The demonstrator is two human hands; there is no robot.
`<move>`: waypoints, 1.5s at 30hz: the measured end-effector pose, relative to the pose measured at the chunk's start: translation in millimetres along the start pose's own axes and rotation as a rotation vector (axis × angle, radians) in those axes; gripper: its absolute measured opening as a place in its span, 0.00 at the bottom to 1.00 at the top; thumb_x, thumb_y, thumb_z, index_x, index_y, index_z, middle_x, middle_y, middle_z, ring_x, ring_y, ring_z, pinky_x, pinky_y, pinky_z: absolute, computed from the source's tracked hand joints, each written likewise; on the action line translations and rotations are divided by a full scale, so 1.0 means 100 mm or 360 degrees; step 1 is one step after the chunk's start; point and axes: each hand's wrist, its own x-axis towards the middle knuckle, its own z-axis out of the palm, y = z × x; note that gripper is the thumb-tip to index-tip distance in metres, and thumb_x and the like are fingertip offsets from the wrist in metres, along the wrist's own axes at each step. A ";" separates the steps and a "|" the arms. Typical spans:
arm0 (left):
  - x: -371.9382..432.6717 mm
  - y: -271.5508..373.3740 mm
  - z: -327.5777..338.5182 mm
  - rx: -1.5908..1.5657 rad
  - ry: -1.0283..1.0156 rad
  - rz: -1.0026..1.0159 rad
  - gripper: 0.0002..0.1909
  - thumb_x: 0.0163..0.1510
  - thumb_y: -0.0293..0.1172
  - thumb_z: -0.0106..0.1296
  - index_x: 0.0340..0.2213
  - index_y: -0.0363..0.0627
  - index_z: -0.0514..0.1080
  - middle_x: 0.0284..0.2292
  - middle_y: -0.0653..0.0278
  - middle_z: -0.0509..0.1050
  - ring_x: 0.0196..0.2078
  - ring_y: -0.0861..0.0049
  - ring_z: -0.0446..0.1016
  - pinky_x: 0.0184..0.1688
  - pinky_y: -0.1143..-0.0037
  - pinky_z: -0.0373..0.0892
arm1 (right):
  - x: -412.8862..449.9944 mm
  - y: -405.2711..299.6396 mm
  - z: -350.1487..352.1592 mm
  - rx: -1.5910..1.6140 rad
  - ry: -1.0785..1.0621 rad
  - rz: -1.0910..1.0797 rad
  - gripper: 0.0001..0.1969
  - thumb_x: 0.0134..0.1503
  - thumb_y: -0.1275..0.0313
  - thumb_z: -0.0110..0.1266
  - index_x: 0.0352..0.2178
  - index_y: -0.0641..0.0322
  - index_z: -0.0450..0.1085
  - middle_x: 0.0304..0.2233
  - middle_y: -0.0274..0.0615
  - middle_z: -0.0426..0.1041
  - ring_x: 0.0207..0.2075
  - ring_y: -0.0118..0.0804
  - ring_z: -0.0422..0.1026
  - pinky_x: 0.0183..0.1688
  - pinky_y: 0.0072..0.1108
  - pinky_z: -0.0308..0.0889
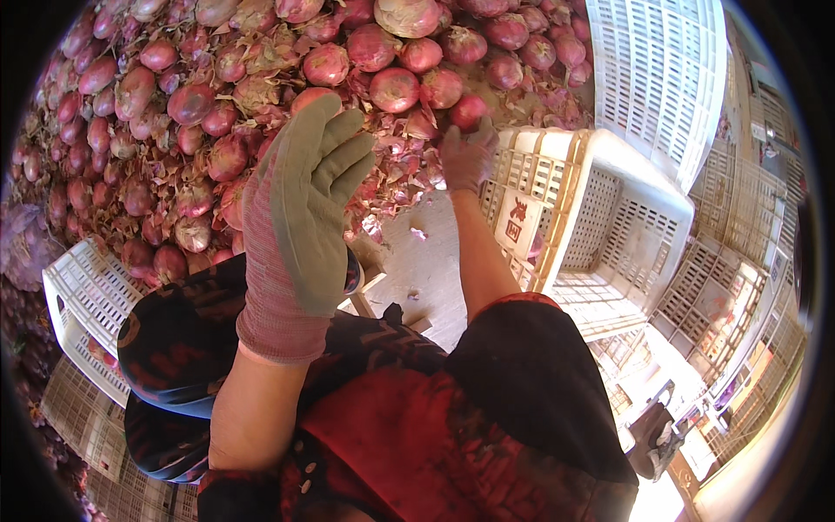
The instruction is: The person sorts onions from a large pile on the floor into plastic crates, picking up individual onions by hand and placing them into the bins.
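My left hand, in a grey-coated glove with a pink knit cuff, is raised in front of the onion heap. Its fingers are stretched out, the palm faces right and nothing is in it. Farther off, my right hand, also gloved, reaches to the edge of the heap. Its fingertips are on the near side of a red onion, thumb left and fingers right. Many red onions lie piled ahead, with loose dry skins around them.
A white plastic crate is tipped on its side by my right arm, and another crate stands behind it. More crates are stacked at the right. At the left is a white crate. Concrete floor shows between my arms.
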 end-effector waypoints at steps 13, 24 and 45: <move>0.01 0.01 -0.17 -0.0013 0.0008 0.0115 0.27 0.64 0.45 0.39 0.55 0.35 0.60 0.50 0.52 0.68 0.52 0.65 0.69 0.57 0.66 0.64 | 0.58 -0.32 -0.06 -0.0167 -0.0354 0.0469 0.44 0.45 0.53 0.62 0.60 0.50 0.49 0.55 0.57 0.59 0.48 0.59 0.69 0.46 0.41 0.67; -0.05 0.08 -0.13 -0.0122 0.0082 -0.0022 0.26 0.64 0.43 0.39 0.55 0.35 0.60 0.50 0.51 0.68 0.51 0.66 0.69 0.57 0.69 0.64 | 0.12 -0.37 -0.16 0.0014 -0.0293 0.0553 0.46 0.47 0.48 0.60 0.60 0.60 0.49 0.50 0.60 0.67 0.50 0.60 0.69 0.50 0.43 0.64; 0.33 -0.44 -0.70 0.0181 -0.0115 -0.0940 0.31 0.55 0.49 0.52 0.53 0.42 0.61 0.53 0.50 0.63 0.51 0.60 0.67 0.48 0.62 0.73 | -0.48 -1.07 -1.19 0.1922 -0.1284 0.0484 0.29 0.60 0.46 0.44 0.49 0.61 0.67 0.26 0.37 0.74 0.20 0.27 0.72 0.21 0.16 0.65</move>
